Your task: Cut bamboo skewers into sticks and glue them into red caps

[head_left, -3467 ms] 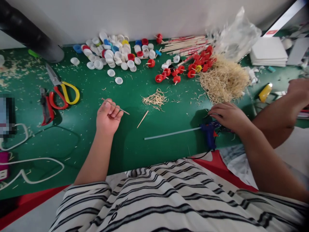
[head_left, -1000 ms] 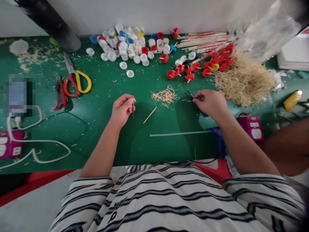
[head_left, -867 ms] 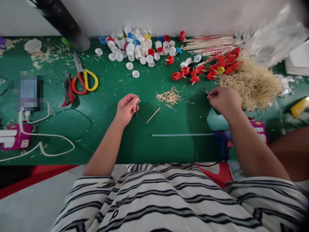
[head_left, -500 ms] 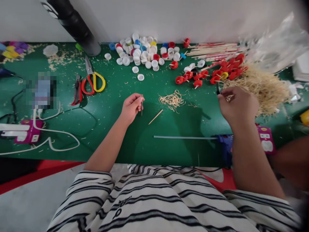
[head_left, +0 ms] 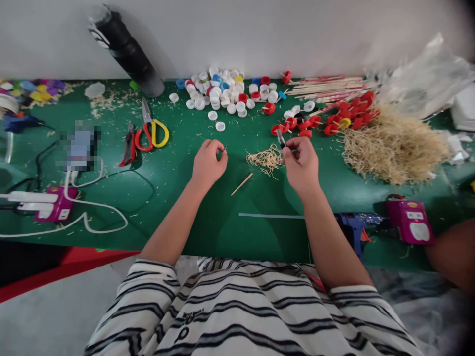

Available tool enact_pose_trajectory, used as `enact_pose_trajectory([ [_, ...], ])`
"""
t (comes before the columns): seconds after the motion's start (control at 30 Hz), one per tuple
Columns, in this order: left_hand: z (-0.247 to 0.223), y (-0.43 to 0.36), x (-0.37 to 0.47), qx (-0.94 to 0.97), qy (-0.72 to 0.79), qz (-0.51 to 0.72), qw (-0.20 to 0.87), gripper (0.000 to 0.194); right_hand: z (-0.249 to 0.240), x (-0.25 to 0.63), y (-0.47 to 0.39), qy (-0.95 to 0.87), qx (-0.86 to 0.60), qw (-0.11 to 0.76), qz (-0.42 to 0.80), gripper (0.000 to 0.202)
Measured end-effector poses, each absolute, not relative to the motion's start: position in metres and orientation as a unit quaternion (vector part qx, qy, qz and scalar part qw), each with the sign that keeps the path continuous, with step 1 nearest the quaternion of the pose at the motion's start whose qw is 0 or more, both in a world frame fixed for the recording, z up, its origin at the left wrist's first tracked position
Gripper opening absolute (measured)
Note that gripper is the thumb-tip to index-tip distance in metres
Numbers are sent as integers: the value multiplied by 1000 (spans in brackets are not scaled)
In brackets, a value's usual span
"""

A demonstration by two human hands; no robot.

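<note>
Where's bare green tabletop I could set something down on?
Between the short stick, left forearm and clear glue stick; also between the straw pile and blue glue gun. Crowded: the far side, with bottle caps and skewers.

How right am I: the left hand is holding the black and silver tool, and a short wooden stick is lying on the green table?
Wrong hand: the head view shows the black and silver tool in the right hand, not the left hand. The short wooden stick does lie on the green table.
</note>
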State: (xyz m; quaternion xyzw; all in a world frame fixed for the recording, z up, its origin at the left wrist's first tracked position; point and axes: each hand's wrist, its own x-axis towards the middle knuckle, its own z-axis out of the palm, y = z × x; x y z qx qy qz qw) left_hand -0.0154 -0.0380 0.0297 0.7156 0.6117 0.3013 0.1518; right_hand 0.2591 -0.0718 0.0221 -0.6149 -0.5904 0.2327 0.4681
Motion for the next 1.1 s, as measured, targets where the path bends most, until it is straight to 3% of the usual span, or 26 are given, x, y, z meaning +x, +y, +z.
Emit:
enact_pose_trajectory([
  [0.1,43,-60,-3,759,604,232,72,15,15,259,-72,-555,-627,484,257,9],
  [0.27,61,-81,32,836,536,-31,113,31,18,251,-75,-528,-630,509,255,8],
  [0.4,65,-79,49,849,505,-91,126,28,21,245,-79,-550,-623,494,255,10],
  [0.53,54,-64,52,835,520,65,165,11,22,250,-80,-546,-636,487,244,9],
  [0.67,38,-42,54,798,468,277,258,26,24,254,-81,-545,-652,481,215,11],
  [0.8,35,-17,65,687,420,437,400,11,26,253,-81,-553,-657,471,202,11],
  [0.93,32,2,72,661,378,478,438,7,27,254,-81,-580,-656,429,224,12],
  [1.1,16,10,60,684,339,480,432,6,27,253,-85,-664,-649,314,199,9],
])
